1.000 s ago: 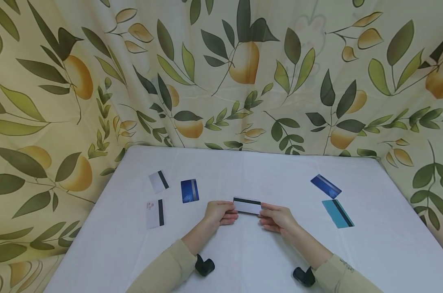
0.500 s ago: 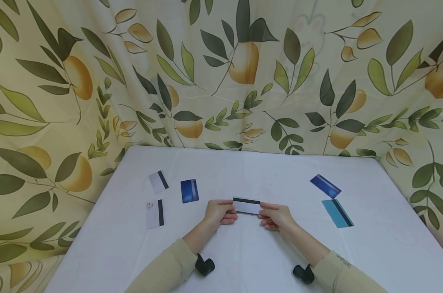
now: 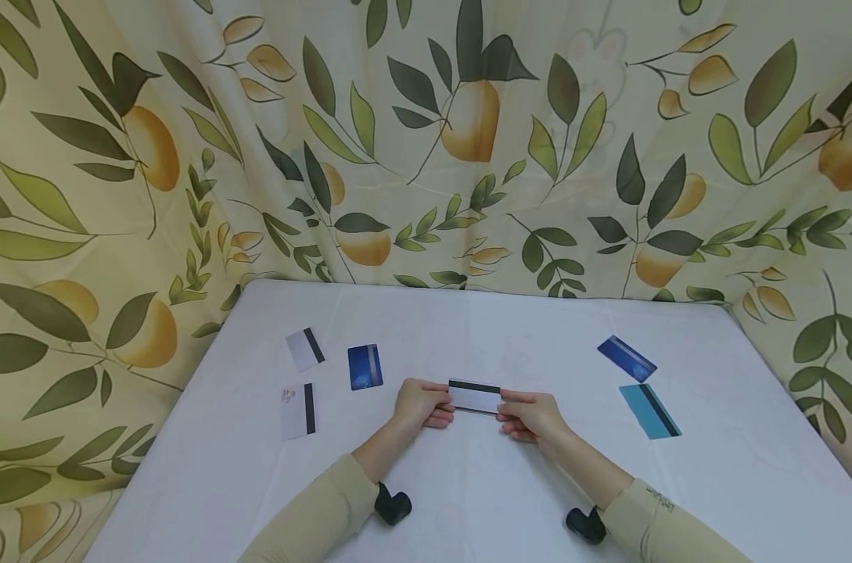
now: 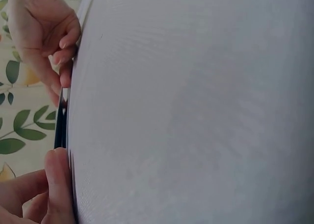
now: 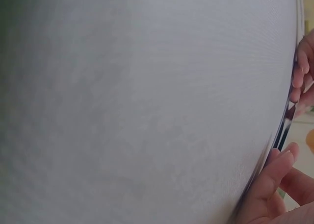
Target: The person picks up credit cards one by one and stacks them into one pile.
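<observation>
My left hand point(image 3: 422, 404) and right hand point(image 3: 536, 417) pinch a white magnetic-stripe card point(image 3: 474, 398) by its two short ends, at the middle of the table. Its black stripe runs along the far long edge, and a thin dark line shows along the near edge. In the left wrist view the card point(image 4: 60, 123) appears edge-on and dark between both hands, close to the cloth. The right wrist view also catches the card's dark edge point(image 5: 282, 132) between the fingertips. Whether another card lies beneath it, I cannot tell.
On the left lie two white striped cards point(image 3: 305, 349) point(image 3: 299, 410) and a blue card point(image 3: 365, 367). At the right, another blue card point(image 3: 627, 358) lies just behind a teal card point(image 3: 650, 410). A white cloth covers the table point(image 3: 468, 493); a fruit-patterned curtain point(image 3: 426, 141) hangs behind.
My left hand has shifted slightly up and its fingers have moved a little on the card's end. The card and the right hand stay almost in place.
</observation>
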Demonstrator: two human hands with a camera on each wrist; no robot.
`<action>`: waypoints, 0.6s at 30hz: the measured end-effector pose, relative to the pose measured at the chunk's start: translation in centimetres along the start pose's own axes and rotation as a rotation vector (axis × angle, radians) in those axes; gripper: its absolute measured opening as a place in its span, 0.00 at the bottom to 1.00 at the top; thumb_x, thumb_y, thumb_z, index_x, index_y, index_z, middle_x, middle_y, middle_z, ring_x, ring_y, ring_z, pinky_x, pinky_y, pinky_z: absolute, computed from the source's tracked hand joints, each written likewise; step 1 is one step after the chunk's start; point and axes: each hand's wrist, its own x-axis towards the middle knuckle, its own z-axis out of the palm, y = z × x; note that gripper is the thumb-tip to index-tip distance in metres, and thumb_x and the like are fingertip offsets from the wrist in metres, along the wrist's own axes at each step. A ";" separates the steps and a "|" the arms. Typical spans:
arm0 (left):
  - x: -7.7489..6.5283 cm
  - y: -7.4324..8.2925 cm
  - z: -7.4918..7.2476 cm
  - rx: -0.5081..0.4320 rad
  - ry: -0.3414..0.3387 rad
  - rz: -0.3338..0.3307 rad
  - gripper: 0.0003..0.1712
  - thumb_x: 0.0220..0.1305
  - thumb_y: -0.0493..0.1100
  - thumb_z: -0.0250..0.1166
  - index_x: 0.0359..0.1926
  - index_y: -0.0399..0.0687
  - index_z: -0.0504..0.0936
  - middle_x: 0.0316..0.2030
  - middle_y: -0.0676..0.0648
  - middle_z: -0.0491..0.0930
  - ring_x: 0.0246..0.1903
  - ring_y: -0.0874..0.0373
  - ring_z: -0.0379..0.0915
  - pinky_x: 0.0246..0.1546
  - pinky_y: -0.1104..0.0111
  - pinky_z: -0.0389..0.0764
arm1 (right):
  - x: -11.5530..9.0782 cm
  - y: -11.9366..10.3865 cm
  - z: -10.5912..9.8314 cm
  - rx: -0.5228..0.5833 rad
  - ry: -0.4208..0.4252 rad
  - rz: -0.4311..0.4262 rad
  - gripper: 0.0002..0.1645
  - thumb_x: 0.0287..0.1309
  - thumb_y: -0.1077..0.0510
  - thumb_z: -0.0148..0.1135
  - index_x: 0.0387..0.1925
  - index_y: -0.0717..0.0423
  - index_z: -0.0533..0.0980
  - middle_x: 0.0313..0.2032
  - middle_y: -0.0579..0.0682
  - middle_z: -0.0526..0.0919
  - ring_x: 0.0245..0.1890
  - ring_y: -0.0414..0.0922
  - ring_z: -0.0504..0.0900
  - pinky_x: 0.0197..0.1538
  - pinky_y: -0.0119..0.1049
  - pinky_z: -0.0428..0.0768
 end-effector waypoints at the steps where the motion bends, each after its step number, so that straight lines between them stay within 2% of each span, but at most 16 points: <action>1: 0.0 0.0 0.0 0.006 0.001 0.002 0.12 0.55 0.30 0.61 0.42 0.31 0.80 0.22 0.40 0.82 0.14 0.61 0.76 0.17 0.70 0.81 | 0.0 0.0 0.0 0.000 0.000 0.000 0.27 0.54 0.65 0.60 0.57 0.67 0.68 0.22 0.48 0.83 0.14 0.37 0.78 0.20 0.24 0.77; 13: -0.2 0.3 0.0 0.047 -0.008 -0.001 0.12 0.53 0.30 0.62 0.41 0.32 0.81 0.16 0.44 0.79 0.12 0.61 0.75 0.16 0.69 0.81 | 0.1 0.0 -0.1 -0.003 0.001 0.015 0.27 0.54 0.65 0.61 0.57 0.66 0.69 0.22 0.49 0.83 0.14 0.36 0.78 0.19 0.24 0.77; 18: -0.1 0.2 0.0 0.048 -0.009 0.005 0.12 0.53 0.29 0.62 0.41 0.32 0.81 0.17 0.44 0.79 0.13 0.61 0.75 0.16 0.68 0.81 | 0.2 0.1 -0.1 -0.012 -0.001 0.008 0.27 0.54 0.64 0.61 0.57 0.65 0.69 0.22 0.49 0.83 0.15 0.37 0.78 0.19 0.24 0.77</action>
